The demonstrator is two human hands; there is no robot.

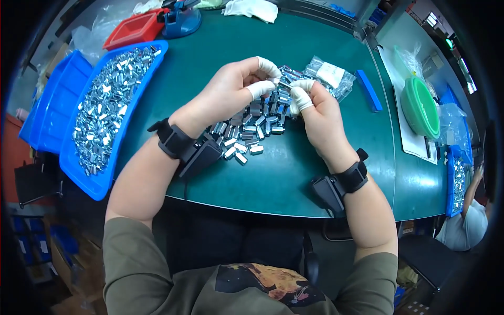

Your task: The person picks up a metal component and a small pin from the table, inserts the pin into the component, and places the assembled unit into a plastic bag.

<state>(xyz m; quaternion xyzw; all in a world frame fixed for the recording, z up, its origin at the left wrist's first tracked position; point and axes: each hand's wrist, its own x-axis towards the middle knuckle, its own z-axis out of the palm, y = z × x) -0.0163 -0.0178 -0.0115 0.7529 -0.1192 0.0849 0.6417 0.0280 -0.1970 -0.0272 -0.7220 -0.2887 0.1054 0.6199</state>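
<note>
My left hand [226, 90] and my right hand [321, 113] meet above the table, with white finger cots on thumbs and forefingers. Between the two pinches sits a small silvery metal piece [284, 84], mostly covered by the fingertips. Its exact shape cannot be made out. Below and around the hands, a loose pile of short, shiny, flat-sided metal pieces [251, 131] lies on the green tabletop [294, 181]. Just beyond my right hand, a clear plastic bag [344, 86] lies with a white folded cloth or paper [331, 74] on it.
At left, a blue tray [118, 157] is full of similar metal pieces, beside another blue bin [60, 100]. A red tray [135, 30] stands at the back left. Rightward are a blue bar [368, 91], a green basket [420, 107] and another person [464, 226] by a blue tray.
</note>
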